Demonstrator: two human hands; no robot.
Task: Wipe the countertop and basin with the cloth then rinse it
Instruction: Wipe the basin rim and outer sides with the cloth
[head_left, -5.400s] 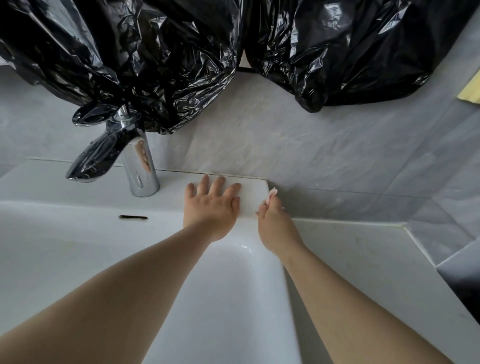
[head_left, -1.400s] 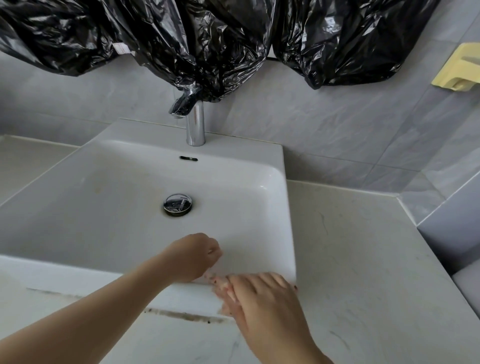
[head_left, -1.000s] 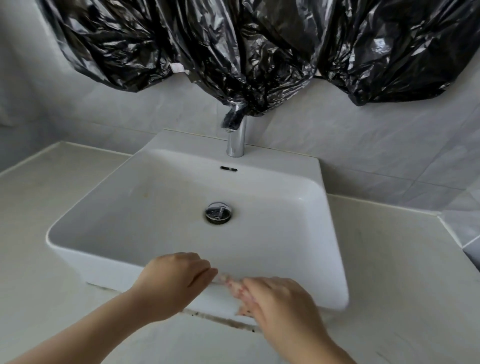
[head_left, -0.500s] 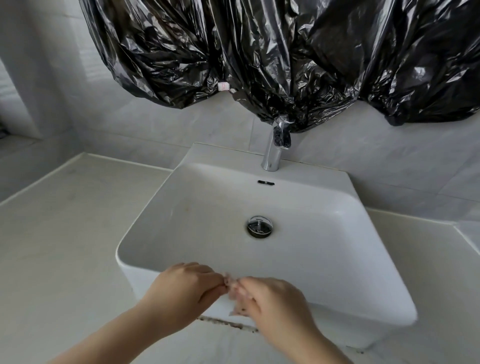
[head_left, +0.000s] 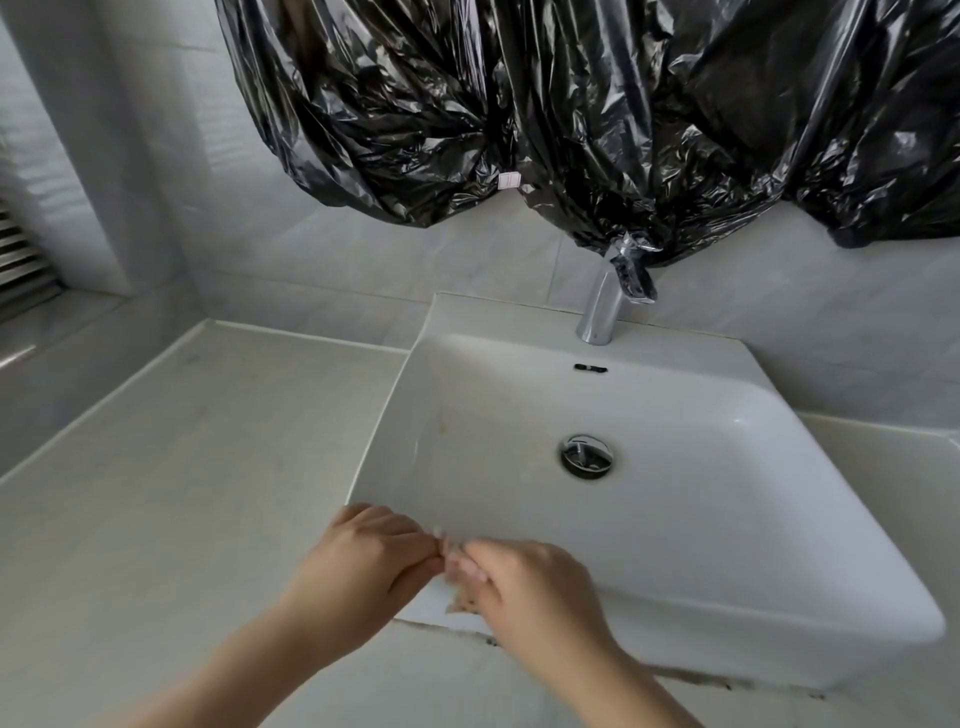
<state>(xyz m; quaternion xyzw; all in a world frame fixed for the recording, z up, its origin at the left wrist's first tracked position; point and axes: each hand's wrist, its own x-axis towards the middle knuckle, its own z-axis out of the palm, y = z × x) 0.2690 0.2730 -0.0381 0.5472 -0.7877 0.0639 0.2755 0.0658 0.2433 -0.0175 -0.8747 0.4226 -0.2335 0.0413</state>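
A white square basin (head_left: 769, 525) sits on a pale countertop (head_left: 171, 467), with a chrome drain (head_left: 587, 455) in its floor and a chrome tap (head_left: 605, 304) at the back. Both my hands meet at the basin's front left rim. My left hand (head_left: 358, 566) has its fingers curled and pinches one end of a small pale cloth (head_left: 460, 597). My right hand (head_left: 524, 592) is curled over the other end of the cloth, pressing it on the front rim. Most of the cloth is hidden under my fingers and blurred.
Black plastic bags (head_left: 545, 114) hang on the tiled wall above the tap, touching its top. A dark grimy seam (head_left: 691, 675) runs along the basin's front base. A slatted vent (head_left: 21, 260) is at the far left, past the counter's raised edge.
My hands have slid the cloth left along the basin's front rim, from the front right corner to the front left corner. Earlier they were at the back rim beside the tap.
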